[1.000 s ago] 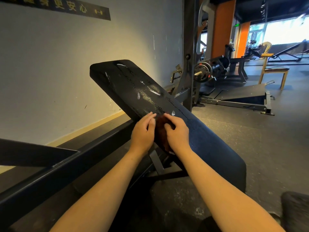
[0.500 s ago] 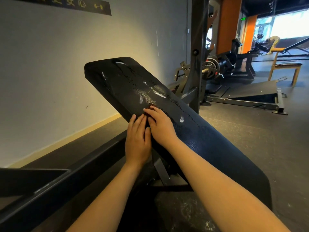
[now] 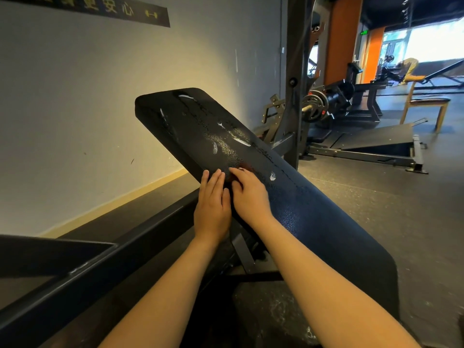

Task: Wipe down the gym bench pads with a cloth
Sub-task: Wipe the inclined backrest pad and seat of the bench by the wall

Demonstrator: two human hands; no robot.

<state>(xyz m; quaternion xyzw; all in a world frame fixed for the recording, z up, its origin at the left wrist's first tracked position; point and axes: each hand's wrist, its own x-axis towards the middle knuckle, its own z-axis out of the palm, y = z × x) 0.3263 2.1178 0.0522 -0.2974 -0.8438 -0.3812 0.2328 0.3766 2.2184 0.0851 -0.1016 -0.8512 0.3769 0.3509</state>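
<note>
Left hand (image 3: 212,209) and right hand (image 3: 251,197), fingers straight, press flat near the left edge of the black vinyl bench pad (image 3: 313,212). Dark reddish cloth (image 3: 228,182) mostly hidden underneath.

The cloth (image 3: 229,181) is nearly all hidden under the left hand (image 3: 212,207) and right hand (image 3: 251,197).

This is a gym: a padded black bench pad (image 3: 313,209) stands tilted on a steel frame beside a tall rack upright (image 3: 295,71), and behind it a barbell loaded with weight plates (image 3: 313,108) rests on another machine. Dark speckled rubber flooring (image 3: 376,197) runs through the room past a low sloped platform (image 3: 371,141) and further benches by the bright windows. A black wall banner (image 3: 113,7) carries yellow characters and a small dumbbell icon (image 3: 152,14).
</note>
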